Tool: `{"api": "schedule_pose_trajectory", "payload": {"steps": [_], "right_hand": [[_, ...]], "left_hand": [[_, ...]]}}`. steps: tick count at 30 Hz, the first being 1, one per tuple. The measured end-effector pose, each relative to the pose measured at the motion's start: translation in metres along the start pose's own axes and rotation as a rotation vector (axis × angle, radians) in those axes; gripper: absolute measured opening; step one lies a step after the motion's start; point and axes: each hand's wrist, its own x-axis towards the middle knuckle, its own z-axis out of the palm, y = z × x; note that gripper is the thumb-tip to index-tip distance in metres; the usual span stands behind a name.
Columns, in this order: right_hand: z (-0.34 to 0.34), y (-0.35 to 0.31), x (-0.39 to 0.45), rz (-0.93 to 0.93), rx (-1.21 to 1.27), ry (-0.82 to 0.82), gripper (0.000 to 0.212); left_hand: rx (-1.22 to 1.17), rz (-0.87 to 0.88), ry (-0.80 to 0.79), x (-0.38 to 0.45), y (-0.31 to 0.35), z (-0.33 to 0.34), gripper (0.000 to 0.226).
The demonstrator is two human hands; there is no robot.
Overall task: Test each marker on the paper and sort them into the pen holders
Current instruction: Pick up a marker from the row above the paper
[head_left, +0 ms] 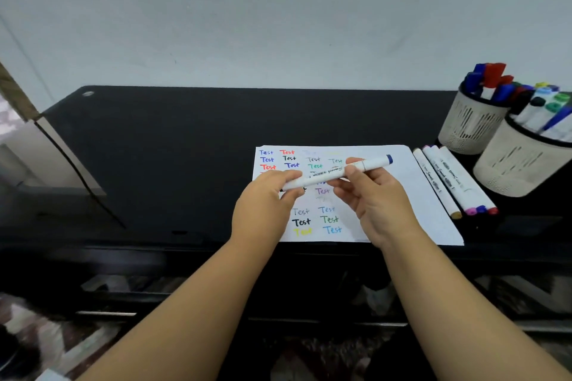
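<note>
A white marker with a dark blue end cap [337,172] is held level above the white paper [411,192]. My left hand [266,207] pinches the marker's left end between thumb and fingers. My right hand [374,195] grips the marker's right part near the blue cap. The paper carries several rows of the word "Test" in many colours. Several white markers [448,182] lie side by side on the desk just right of the paper. Two beige mesh pen holders stand at the far right, the back holder [470,127] and the nearer holder [513,164], both with markers in them.
The black desk [185,148] runs to a grey wall behind. Its front edge lies just below the paper. A dark cable [77,170] hangs along the desk's left side. Patterned floor shows below.
</note>
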Motion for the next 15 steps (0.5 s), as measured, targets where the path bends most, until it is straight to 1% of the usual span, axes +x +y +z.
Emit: {"api": "schedule_pose_trajectory", "payload": {"steps": [7, 12, 15], "right_hand": [[-0.005, 0.004, 0.018, 0.059, 0.087, 0.0, 0.016], [-0.002, 0.008, 0.022, 0.08, 0.132, -0.025, 0.013], [0.0, 0.009, 0.021, 0.09, 0.087, -0.038, 0.009]], "left_hand": [[0.012, -0.045, -0.063, 0.01, -0.005, 0.005, 0.034], [0.019, -0.067, -0.068, 0.014, -0.007, 0.003, 0.034], [0.039, -0.051, -0.076, 0.013, -0.007, 0.003, 0.034]]}}
